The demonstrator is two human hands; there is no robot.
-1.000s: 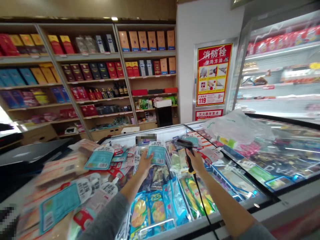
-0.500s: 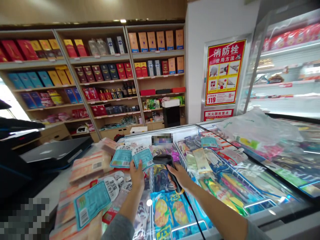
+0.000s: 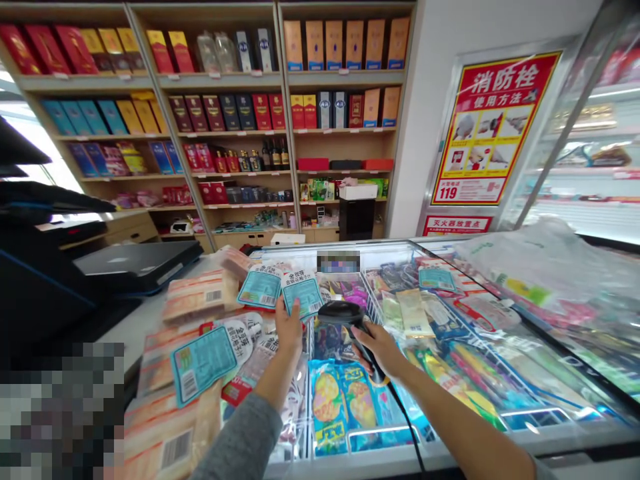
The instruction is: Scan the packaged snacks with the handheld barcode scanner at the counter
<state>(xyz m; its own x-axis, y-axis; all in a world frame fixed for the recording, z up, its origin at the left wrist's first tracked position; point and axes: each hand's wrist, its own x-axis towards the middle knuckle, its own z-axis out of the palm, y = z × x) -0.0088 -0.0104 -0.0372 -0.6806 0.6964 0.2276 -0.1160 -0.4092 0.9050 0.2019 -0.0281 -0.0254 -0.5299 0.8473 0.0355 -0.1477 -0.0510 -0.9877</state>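
Wall shelving (image 3: 345, 79): stood behind everything, rows of boxed goods and bottles on its boards.
Freezer (image 3: 590, 440): spread below, lit inside, wire baskets and loose packets in it.
Forearms: both reached forward from the near edge, the left grey-sleeved, the right bare up to a grey cuff.
Right basket (image 3: 535, 413): slanted away; bright yellow-green packets (image 3: 440, 380) in front, paler packets (image 3: 413, 313) behind.
Left basket (image 3: 384, 433): blue packets with yellow pictures (image 3: 327, 400) at the near end, dark-wrapped ones farther back, partly hidden by the scanner.
Right hand (image 3: 380, 347): wrapped round the handle of a black scanner, wrist angled inward, forearm slanting in from lower right.
Scanner (image 3: 343, 311): head tilted toward the left hand, above the left basket; black cord (image 3: 407, 420) trailed down toward the near edge.
Left hand (image 3: 289, 327): raised, fingers upward, grasping a pouch by its lower left corner.
Blue-and-white pouch (image 3: 301, 293): tilted, printed side showing, just beyond the scanner's head; a matching pouch (image 3: 260, 285) lay just left.
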